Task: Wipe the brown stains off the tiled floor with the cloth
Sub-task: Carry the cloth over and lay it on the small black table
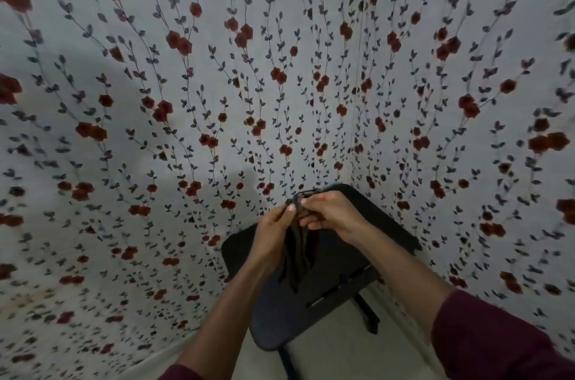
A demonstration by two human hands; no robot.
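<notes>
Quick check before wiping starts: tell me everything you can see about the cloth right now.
The cloth is dark brown, thin and limp, and looks like soft fabric. Both hands hold it up in the air: the left hand and the right hand pinch its bunched top edge close together, and the rest hangs straight down in loose folds ending in uneven points. It hangs in front of a black chair; whether it touches the seat cannot be told. It is not on the floor. No stains on it can be made out.
</notes>
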